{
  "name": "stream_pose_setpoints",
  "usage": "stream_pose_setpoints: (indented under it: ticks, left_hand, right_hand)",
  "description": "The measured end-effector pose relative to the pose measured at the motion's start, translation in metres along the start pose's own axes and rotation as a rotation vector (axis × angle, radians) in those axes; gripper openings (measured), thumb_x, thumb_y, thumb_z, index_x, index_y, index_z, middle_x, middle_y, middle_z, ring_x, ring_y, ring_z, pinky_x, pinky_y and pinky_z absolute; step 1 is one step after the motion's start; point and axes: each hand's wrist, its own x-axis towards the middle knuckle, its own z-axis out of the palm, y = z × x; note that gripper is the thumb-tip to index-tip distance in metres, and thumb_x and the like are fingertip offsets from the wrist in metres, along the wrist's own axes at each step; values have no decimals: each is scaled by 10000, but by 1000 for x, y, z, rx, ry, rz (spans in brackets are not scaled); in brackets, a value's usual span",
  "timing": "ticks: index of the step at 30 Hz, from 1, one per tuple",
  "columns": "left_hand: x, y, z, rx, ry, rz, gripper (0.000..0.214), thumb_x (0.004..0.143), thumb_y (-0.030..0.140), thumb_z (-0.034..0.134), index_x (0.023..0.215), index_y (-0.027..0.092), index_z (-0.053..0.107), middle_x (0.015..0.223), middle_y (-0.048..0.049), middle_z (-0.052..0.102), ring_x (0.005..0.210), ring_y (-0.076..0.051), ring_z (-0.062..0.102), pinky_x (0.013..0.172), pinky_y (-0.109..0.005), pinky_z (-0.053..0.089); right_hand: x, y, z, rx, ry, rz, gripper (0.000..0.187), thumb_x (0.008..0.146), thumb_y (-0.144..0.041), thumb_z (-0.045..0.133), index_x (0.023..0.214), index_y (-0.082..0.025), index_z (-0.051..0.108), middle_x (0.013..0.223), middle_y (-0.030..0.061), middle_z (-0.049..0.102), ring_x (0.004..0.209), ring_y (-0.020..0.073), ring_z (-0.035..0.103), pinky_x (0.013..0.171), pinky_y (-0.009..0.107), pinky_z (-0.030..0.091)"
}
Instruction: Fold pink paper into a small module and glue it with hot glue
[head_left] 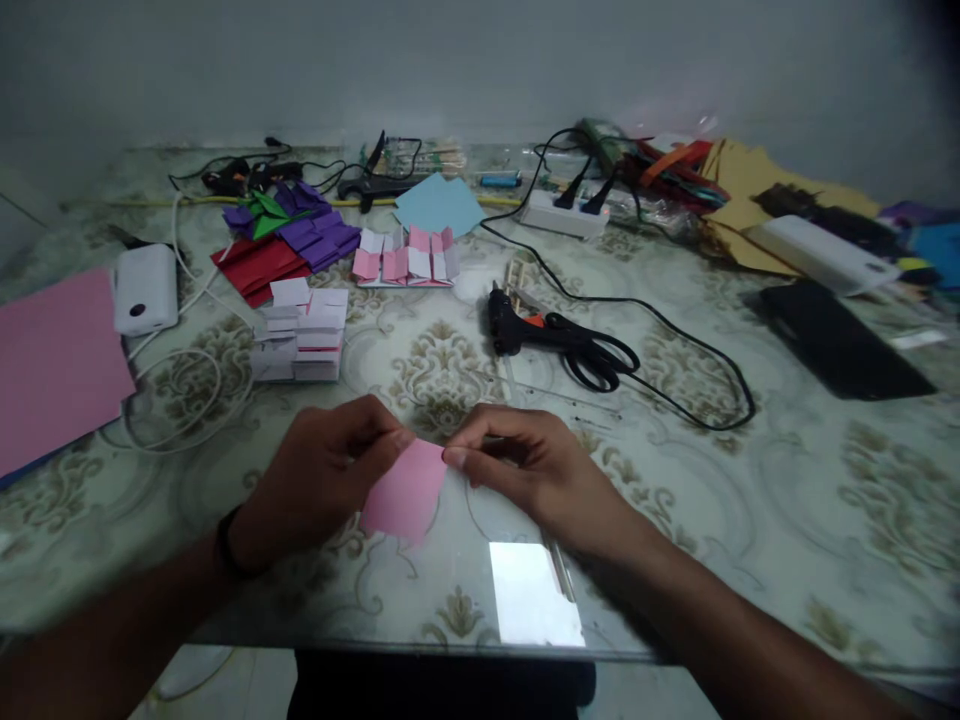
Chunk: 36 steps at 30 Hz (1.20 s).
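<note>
A small pink paper square [405,492] is held just above the glass-topped table [750,520] near its front edge. My left hand [322,480] pinches the paper's upper left corner with thumb and fingers closed. My right hand [525,465] pinches its upper right corner the same way. A dark band sits on my left wrist. The lower part of the paper hangs free between the two hands.
Behind the hands lie a black glue gun [510,320] with its cord, folded pink-and-white paper pieces [409,262], white folded pieces [304,330], purple and red folds [300,235], a white power bank [146,288], pink sheets [52,360] at left, a power strip [562,212], a black phone [840,340].
</note>
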Motion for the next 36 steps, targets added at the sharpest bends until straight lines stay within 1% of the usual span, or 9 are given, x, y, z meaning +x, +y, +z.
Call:
stream_pose_setpoints:
  ticks: [4,6,10,14,17,22,26,33,36]
  left_hand:
    - [4,-3,-8,-95,146,-64,261,968,340,687,742,210,666,600,38,565,557,-121,463,505,-254,350]
    - [4,-5,-7,-105,151,-70,257,964,333,689,738,212,665,612,32,560,570,-126,466,515,-259,357]
    - [1,-4,0,-82,10,-90,296,981,339,676,726,190,659,603,44,552,561,-110,444,520,-251,354]
    - [0,-2,7,-38,-127,-64,220,991,279,657,848,167,781,714,12,740,652,-123,613,614,-234,453]
    - [-1,-2,11,4,-156,12,198,964,236,661,837,179,802,712,20,767,632,-110,634,610,-212,456]
    - [-6,-5,18,83,-102,109,187,924,185,663,801,205,803,654,45,758,504,-81,545,541,-199,432]
    - [-8,-3,17,88,-60,153,192,911,164,670,784,228,797,656,55,781,498,-86,585,529,-198,447]
    - [-2,5,2,49,44,29,169,913,271,723,774,213,800,615,40,768,519,-106,643,512,-188,453]
    - [-1,2,3,26,35,7,180,926,297,716,799,211,812,637,33,780,532,-112,648,512,-191,457]
  right_hand:
    - [1,-3,-8,27,65,10,188,927,-329,779,806,-191,737,722,-11,644,658,136,572,645,281,455]
    - [2,-2,-6,35,76,6,173,934,-343,765,855,-194,725,744,-14,627,668,140,587,651,281,469]
    - [1,3,4,42,42,-2,152,942,-343,756,925,-195,723,770,-22,611,695,137,579,655,270,459]
    - [0,8,10,6,9,-12,157,931,-311,738,835,-197,689,753,-19,628,708,139,581,674,272,464]
    - [-2,8,12,-52,1,-31,84,888,-247,720,825,-198,695,743,-24,648,702,139,593,685,273,473]
    - [-4,3,17,-166,20,-102,62,778,-151,657,749,-204,643,710,-44,623,686,125,575,668,257,441]
    - [-5,1,17,-253,26,-137,68,769,-150,626,740,-206,601,713,-41,612,686,128,572,670,264,430]
    - [-1,-1,1,-220,67,-127,82,761,-136,611,749,-213,588,719,-41,604,684,133,570,670,266,450]
    - [-1,0,0,-173,56,-122,32,848,-183,645,829,-207,634,769,-24,644,719,147,612,698,274,495]
